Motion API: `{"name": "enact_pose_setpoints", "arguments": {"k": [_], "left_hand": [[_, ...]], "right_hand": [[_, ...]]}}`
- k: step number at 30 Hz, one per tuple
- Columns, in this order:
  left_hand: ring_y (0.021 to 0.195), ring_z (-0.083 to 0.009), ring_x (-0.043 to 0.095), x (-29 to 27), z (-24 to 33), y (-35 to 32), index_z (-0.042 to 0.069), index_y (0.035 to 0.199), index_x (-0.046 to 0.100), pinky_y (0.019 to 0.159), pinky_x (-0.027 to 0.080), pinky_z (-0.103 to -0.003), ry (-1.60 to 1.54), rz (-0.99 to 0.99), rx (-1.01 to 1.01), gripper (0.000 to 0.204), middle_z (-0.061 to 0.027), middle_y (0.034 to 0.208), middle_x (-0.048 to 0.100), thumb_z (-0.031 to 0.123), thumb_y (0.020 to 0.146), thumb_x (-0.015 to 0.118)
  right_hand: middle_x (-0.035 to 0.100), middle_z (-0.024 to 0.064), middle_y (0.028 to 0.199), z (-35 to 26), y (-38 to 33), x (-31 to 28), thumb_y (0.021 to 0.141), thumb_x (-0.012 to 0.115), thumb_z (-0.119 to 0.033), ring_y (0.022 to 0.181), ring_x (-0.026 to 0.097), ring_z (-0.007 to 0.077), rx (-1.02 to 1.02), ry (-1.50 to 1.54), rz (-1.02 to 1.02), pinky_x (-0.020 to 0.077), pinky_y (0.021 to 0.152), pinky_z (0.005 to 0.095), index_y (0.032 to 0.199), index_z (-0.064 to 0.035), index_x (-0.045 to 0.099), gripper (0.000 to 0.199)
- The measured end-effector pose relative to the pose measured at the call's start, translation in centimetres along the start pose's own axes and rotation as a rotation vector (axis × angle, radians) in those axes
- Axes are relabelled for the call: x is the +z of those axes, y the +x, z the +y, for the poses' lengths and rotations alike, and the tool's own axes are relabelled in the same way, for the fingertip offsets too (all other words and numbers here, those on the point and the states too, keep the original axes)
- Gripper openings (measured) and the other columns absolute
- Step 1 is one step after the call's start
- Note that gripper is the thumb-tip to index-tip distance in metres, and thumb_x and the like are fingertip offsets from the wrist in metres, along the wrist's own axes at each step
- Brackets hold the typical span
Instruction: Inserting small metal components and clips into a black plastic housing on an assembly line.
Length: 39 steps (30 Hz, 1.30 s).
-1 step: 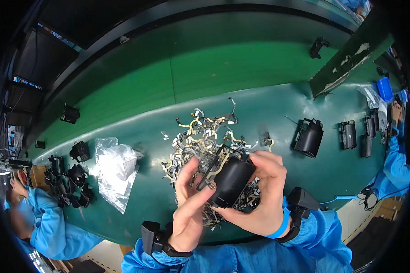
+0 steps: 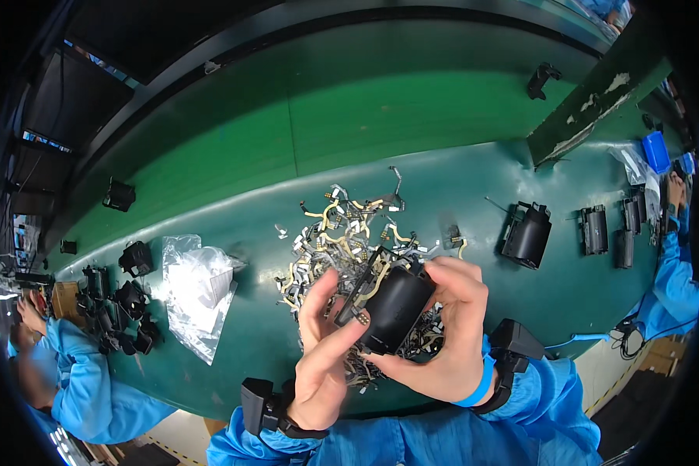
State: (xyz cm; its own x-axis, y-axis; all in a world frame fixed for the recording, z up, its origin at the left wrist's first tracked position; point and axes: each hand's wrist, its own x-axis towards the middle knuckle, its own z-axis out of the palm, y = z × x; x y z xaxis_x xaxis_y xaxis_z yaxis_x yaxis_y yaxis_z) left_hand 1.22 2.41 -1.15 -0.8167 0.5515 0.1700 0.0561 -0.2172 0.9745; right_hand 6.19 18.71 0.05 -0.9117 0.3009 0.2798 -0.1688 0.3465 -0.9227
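Above the heap of parts, my right hand [image 2: 450, 334] grips a black plastic housing [image 2: 398, 307] with a smooth curved face, fingers at its upper right and thumb under its lower edge. A thin beige flex cable [image 2: 378, 286] runs along the housing's left side. My left hand [image 2: 324, 349] closes on that side, its thumb at the cable's lower end beside small gold contacts; its other fingertips are partly hidden behind the rim. Beneath both hands spreads a tangled pile of flex cables [image 2: 330, 242], beige, grey and white, with small connectors.
Clear plastic bags [image 2: 198, 291] lie left of the pile, black parts [image 2: 120, 311] beyond them. To the right stand a black housing [image 2: 526, 235] and several smaller ones [image 2: 594, 231]. A green post [image 2: 590, 116] rises at the back right. Blue-sleeved people sit at the left [image 2: 93, 380] and right [image 2: 668, 287].
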Motion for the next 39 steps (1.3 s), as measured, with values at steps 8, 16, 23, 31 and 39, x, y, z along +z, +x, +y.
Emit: {"name": "enact_pose_setpoints", "arguments": {"k": [8, 16, 23, 31, 39], "left_hand": [[0.142, -0.0415, 0.017, -0.4, -0.2, 0.0, 0.015, 0.129, 0.059, 0.113, 0.014, -0.054, 0.113, -0.032, 0.01, 0.045, -0.0241, 0.153, 0.015, 0.045, 0.098, 0.045], [0.141, -0.0403, 0.021, 0.3, 0.2, 0.4, 0.012, 0.125, 0.061, 0.112, 0.019, -0.054, 0.174, 0.053, 0.052, 0.037, -0.0238, 0.152, 0.02, 0.034, 0.098, 0.048], [0.14, -0.0379, 0.024, 0.2, 0.5, 0.3, 0.01, 0.112, 0.067, 0.111, 0.021, -0.053, 0.071, 0.119, 0.023, 0.041, -0.0214, 0.148, 0.029, 0.044, 0.098, 0.048], [0.138, -0.034, 0.027, -0.2, 0.4, 0.1, 0.008, 0.1, 0.071, 0.109, 0.021, -0.05, 0.043, 0.156, 0.031, 0.046, -0.0204, 0.145, 0.032, 0.048, 0.095, 0.05], [0.136, -0.0326, 0.028, -0.3, 0.4, 0.0, 0.001, 0.107, 0.069, 0.11, 0.02, -0.047, 0.015, 0.173, -0.026, 0.059, -0.0211, 0.144, 0.033, 0.054, 0.093, 0.048]], "right_hand": [[0.041, 0.0181, 0.124, -0.3, 0.5, -0.2, 0.056, 0.087, -0.007, 0.106, 0.05, 0.0288, -0.025, -0.04, 0.034, 0.0494, 0.076, 0.034, 0.132, -0.0032, 0.037, 0.091], [0.038, 0.0198, 0.125, -0.2, 0.8, -0.6, 0.059, 0.083, -0.002, 0.113, 0.045, 0.0346, -0.043, -0.085, -0.021, 0.0498, 0.085, 0.038, 0.134, -0.004, 0.039, 0.087], [0.036, 0.0179, 0.13, 0.3, 1.0, -0.1, 0.063, 0.077, 0.004, 0.117, 0.044, 0.0334, 0.032, 0.16, -0.086, 0.0479, 0.089, 0.0384, 0.136, -0.0091, 0.039, 0.083], [0.035, 0.0172, 0.132, 0.5, 1.0, -0.1, 0.064, 0.074, 0.006, 0.119, 0.044, 0.0326, 0.078, 0.241, -0.199, 0.0479, 0.086, 0.0363, 0.137, -0.01, 0.037, 0.083], [0.036, 0.0174, 0.132, 1.0, 0.8, 0.3, 0.064, 0.076, 0.004, 0.117, 0.045, 0.03, 0.042, 0.342, -0.134, 0.0474, 0.083, 0.0347, 0.135, -0.0102, 0.037, 0.083]]}}
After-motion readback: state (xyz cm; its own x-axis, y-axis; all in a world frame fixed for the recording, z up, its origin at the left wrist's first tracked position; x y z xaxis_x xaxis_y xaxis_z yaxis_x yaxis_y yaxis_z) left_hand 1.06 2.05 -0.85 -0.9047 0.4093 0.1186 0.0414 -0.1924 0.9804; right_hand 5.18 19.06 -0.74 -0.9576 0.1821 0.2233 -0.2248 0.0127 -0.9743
